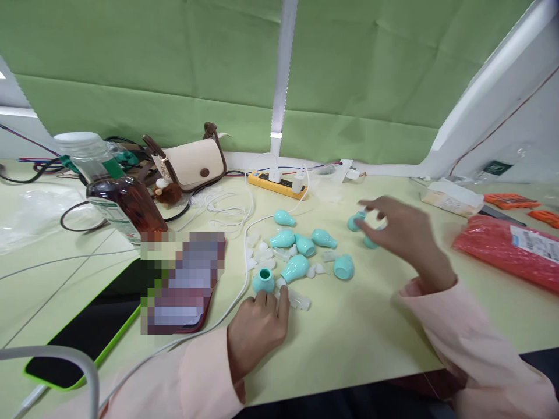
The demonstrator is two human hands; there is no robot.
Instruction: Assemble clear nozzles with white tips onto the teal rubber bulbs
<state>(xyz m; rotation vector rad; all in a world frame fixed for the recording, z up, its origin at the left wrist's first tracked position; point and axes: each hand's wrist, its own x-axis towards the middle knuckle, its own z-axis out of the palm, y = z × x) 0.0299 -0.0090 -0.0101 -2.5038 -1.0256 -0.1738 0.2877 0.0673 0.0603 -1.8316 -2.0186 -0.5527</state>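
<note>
My left hand rests on the table, index finger stretched toward small translucent white pieces. Its other fingertips are beside an upright turquoise vase-shaped piece with a dark round opening. Nothing shows gripped in it. My right hand hovers at the right, thumb and index finger apart in a C shape. Those fingertips are close to a small turquoise vase; contact is hard to tell. Another turquoise piece is partly hidden by the thumb. Between my hands lie several glossy turquoise vases, some on their sides.
A green-edged phone and a blurred-out phone lie left, with a white cable beside them. Behind stand a dark bottle, a cream handbag and a yellow power strip. A red plastic package is right.
</note>
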